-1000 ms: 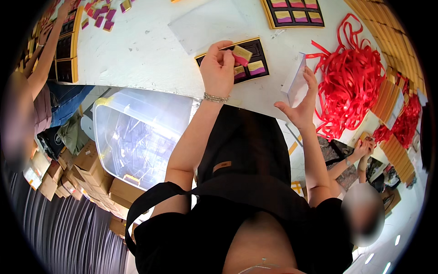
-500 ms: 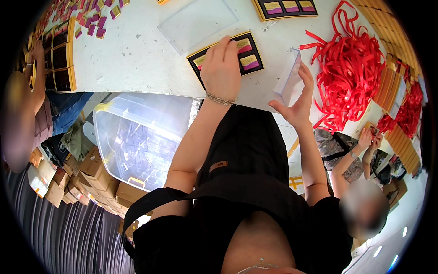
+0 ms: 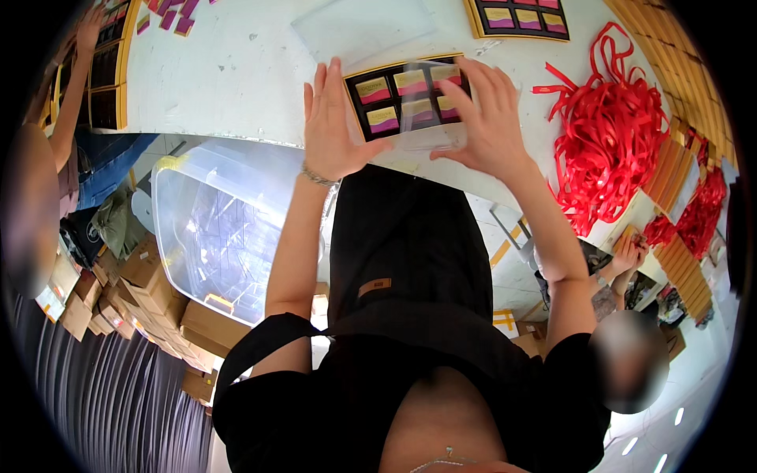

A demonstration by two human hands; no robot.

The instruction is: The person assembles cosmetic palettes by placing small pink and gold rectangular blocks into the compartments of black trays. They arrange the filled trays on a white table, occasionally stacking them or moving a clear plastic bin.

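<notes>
A shallow black-and-gold chocolate box (image 3: 356, 110) lies on the white table in front of me, holding several wrapped gold-and-pink chocolates (image 3: 373, 91). Tilted over its right half is a clear plastic lid (image 3: 420, 120), gripped between the thumb and fingers of my right hand (image 3: 490, 124). By the box's left end my left hand (image 3: 334, 135) is open, fingers stretched up and thumb pointing along the near edge. Behind the box lies another clear plastic lid or sheet (image 3: 359, 30).
A second filled chocolate box (image 3: 478, 22) sits far right. Red ribbons (image 3: 607, 150) heap up on the right. A clear plastic tub (image 3: 225, 213) stands below the table's edge at left. Co-workers' hands (image 3: 88, 28) show at far left beside stacked boxes (image 3: 105, 108), and more hands (image 3: 627, 251) at right.
My left hand has lifted off the chocolates to the box's left end. My right hand has brought the clear lid leftward from beside the box to over it.
</notes>
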